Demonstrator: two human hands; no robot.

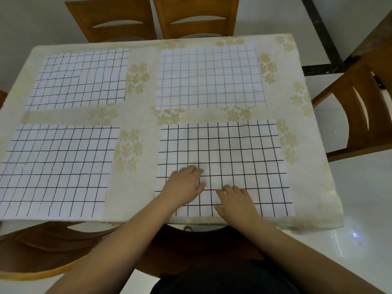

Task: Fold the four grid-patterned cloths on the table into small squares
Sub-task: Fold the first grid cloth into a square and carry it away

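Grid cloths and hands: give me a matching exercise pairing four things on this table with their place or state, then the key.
Column one:
1. near right cloth
2. far left cloth
3. left hand
4. wooden chairs

Column two:
A. beyond the table's far edge
B. lies flat, untouched, far corner
C. rests beside the right hand, fingers spread
D. has both hands on it

Pairs: 1-D, 2-B, 3-C, 4-A

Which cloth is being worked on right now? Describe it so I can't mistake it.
On the floral tablecloth, four grid cloths lie in two rows. It is the near-right cloth, closest to the person. Only it has both hands, left hand and right hand, on it.
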